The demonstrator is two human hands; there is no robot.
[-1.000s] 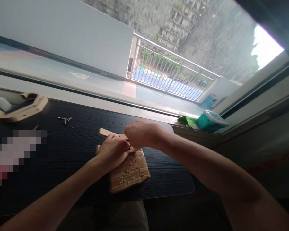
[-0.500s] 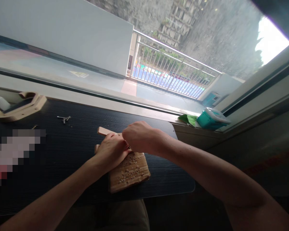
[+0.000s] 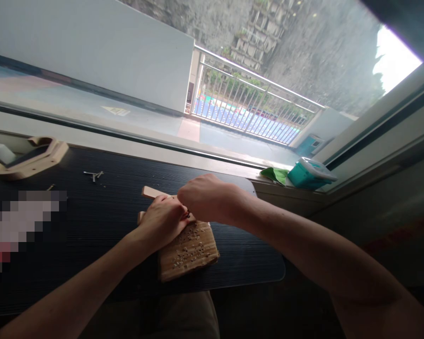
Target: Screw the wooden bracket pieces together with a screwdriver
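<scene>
My left hand [image 3: 161,222] presses down on a light wooden piece [image 3: 150,192] that lies partly over a brown wooden block [image 3: 189,253] strewn with small pale bits. My right hand [image 3: 203,197] is closed in a fist just above and to the right of the left hand, its fingers curled round something small and dark that I cannot make out. Both hands meet over the near end of the wooden piece. All of this rests on a black ribbed desk [image 3: 102,221].
A curved wooden part [image 3: 31,157] lies at the far left of the desk, with a few small screws [image 3: 94,175] near it. A teal box [image 3: 311,173] and a green cloth [image 3: 275,174] sit on the window sill at right. A blurred patch covers the left.
My hands stay over the wooden piece; the right fist has shifted slightly left and up. The block and piece have barely moved.
</scene>
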